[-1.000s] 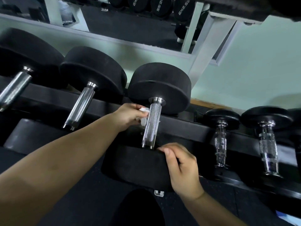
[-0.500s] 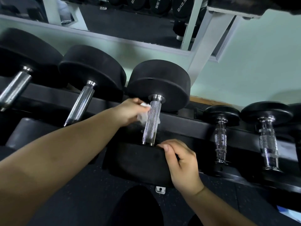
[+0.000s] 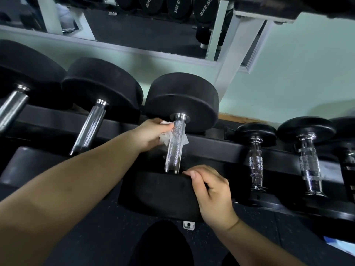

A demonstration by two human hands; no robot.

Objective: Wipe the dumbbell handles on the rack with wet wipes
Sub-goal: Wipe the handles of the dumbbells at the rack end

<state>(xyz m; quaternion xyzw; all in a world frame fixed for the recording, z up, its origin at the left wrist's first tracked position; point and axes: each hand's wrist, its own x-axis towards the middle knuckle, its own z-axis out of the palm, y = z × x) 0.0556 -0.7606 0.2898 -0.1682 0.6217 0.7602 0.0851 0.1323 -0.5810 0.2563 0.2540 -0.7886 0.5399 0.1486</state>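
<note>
A large black dumbbell lies on the rack (image 3: pixel 211 148) in the middle, its knurled chrome handle (image 3: pixel 173 150) pointing toward me. My left hand (image 3: pixel 151 134) holds a crumpled white wet wipe (image 3: pixel 166 138) against the upper part of that handle, the wipe wrapped behind it and showing on both sides. My right hand (image 3: pixel 211 191) grips the edge of the near black weight head (image 3: pixel 159 194) with curled fingers.
Two more large dumbbells (image 3: pixel 90 127) lie to the left, and smaller chrome-handled dumbbells (image 3: pixel 254 160) sit to the right. A white rack frame (image 3: pixel 236 48) and a mirror stand behind. Black rubber floor lies below.
The left hand with the wipe has slid slightly up the handle toward the far head. The right hand stays on the near head.
</note>
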